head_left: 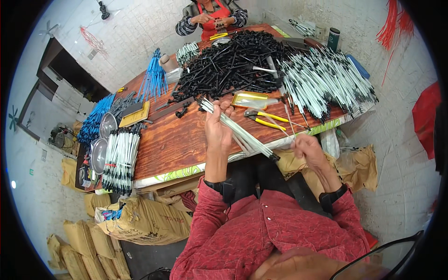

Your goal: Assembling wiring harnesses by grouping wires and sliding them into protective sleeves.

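Observation:
My left hand (pixel 218 131) is closed around a bundle of pale rods (pixel 245 134) with black ends. The bundle slants down to the right, over the table's near edge. To its right, my right hand (pixel 308 148) is raised with its fingers pinched on a thin pale strand (pixel 290 125), blurred where it runs up from the fingertips. Yellow-handled pliers (pixel 268 122) lie just beyond that strand. Behind them sits a yellow-rimmed tray (pixel 238 103) with a clear plastic packet in it.
A heap of black parts (pixel 224 65) covers the table's (pixel 163 147) middle. Pale rods (pixel 322 84) are piled right; a bundle of them (pixel 121 156) and blue rods (pixel 97 116) stand left. Across sits a person (pixel 212 21) in a red apron. Paper sacks (pixel 144 221) stand below.

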Tool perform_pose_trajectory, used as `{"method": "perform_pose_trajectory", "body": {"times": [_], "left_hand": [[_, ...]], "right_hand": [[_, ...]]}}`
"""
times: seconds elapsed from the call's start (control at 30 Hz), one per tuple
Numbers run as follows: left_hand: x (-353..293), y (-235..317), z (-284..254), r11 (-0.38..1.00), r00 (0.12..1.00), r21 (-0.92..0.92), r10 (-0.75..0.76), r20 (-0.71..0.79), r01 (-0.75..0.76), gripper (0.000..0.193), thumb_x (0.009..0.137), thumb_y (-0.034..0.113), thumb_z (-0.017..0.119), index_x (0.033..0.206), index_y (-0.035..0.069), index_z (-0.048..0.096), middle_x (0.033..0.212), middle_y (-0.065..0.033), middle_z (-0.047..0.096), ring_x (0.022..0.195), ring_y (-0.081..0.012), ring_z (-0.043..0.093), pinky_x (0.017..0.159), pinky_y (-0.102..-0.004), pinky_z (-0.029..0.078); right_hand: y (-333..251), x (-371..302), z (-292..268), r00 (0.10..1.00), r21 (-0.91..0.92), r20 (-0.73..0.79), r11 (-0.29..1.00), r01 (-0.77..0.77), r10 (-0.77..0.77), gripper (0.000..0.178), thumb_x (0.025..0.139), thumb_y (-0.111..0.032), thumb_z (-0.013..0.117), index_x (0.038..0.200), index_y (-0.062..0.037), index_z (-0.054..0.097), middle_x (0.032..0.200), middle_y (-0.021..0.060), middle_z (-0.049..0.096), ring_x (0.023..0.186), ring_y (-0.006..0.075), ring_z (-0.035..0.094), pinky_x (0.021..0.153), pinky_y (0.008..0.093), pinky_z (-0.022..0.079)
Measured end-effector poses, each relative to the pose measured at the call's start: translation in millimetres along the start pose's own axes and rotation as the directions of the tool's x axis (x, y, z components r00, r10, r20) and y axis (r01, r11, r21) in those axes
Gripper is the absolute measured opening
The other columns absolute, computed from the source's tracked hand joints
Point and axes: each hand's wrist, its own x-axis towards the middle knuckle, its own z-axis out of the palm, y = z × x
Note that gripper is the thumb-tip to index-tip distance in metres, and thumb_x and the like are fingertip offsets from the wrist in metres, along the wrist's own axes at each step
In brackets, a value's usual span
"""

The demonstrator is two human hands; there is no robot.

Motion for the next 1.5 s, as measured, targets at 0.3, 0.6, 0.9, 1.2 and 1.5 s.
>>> {"method": "perform_pose_trajectory", "body": {"times": [0.3, 0.6, 0.9, 1.2, 1.5], "left_hand": [[-8.7, 3.9, 11.7, 0.997, 0.977, 0.028, -0.080, 0.199, 0.076, 0.019, 0.101, 0.022, 0.042, 0.109, 0.007, 0.048, 0.099, -0.0142, 0.062, 0.088, -0.0256, 0.064, 0.075, -0.0362, 0.058], [-17.8, 12.5, 22.4, 0.970, 0.917, 0.106, -0.243, 0.317, 0.221, 0.024, 0.102, 0.025, 0.040, 0.110, 0.005, 0.048, 0.106, -0.0190, 0.064, 0.086, -0.0282, 0.067, 0.071, -0.0355, 0.060], [-36.1, -2.1, 49.9, 0.842, 0.973, 0.531, -0.031, 0.228, -0.097, 0.027, 0.101, 0.026, 0.042, 0.112, 0.002, 0.049, 0.103, -0.0182, 0.064, 0.085, -0.0194, 0.065, 0.069, -0.0293, 0.055], [-31.2, 13.0, 48.5, 0.947, 0.970, 0.322, -0.083, 0.229, 0.005, 0.029, 0.099, 0.022, 0.051, 0.115, -0.001, 0.052, 0.074, -0.0004, 0.049, 0.066, -0.0087, 0.047, 0.075, -0.0300, 0.053], [-24.3, 28.0, 37.9, 0.889, 0.874, 0.396, -0.368, 0.317, 0.231, 0.031, 0.097, 0.021, 0.053, 0.119, -0.002, 0.052, 0.073, 0.0013, 0.046, 0.069, -0.0106, 0.047, 0.077, -0.0360, 0.053]], "right_hand": [[-22.6, 2.7, -13.2, 0.945, -0.429, -0.198, 0.890, 0.154, -0.259, 0.025, 0.095, -0.022, 0.058, 0.088, 0.0008, 0.065, 0.064, -0.0074, 0.047, 0.057, 0.0017, 0.038, 0.051, 0.0203, 0.031], [-31.0, 5.4, -56.8, 0.998, -0.204, -0.004, 0.977, 0.056, -0.058, 0.022, 0.094, -0.019, 0.059, 0.087, 0.0007, 0.066, 0.067, -0.0027, 0.055, 0.061, 0.0046, 0.045, 0.055, 0.0220, 0.037], [-28.7, 9.6, -37.7, 0.887, -0.614, -0.175, 0.752, 0.240, -0.427, 0.025, 0.094, -0.020, 0.058, 0.082, 0.0011, 0.060, 0.066, -0.0035, 0.049, 0.063, 0.0040, 0.041, 0.056, 0.0216, 0.033], [-21.9, 2.7, -22.4, 0.938, -0.501, -0.112, 0.834, 0.232, -0.328, 0.028, 0.096, -0.024, 0.055, 0.081, -0.0009, 0.060, 0.066, -0.0043, 0.049, 0.062, 0.0037, 0.041, 0.056, 0.0213, 0.032], [-58.8, 4.0, -58.4, 0.977, -0.153, 0.140, 0.978, -0.139, 0.161, 0.027, 0.096, -0.029, 0.056, 0.084, -0.0045, 0.058, 0.064, -0.0048, 0.048, 0.055, 0.0017, 0.036, 0.050, 0.0183, 0.028]]}}
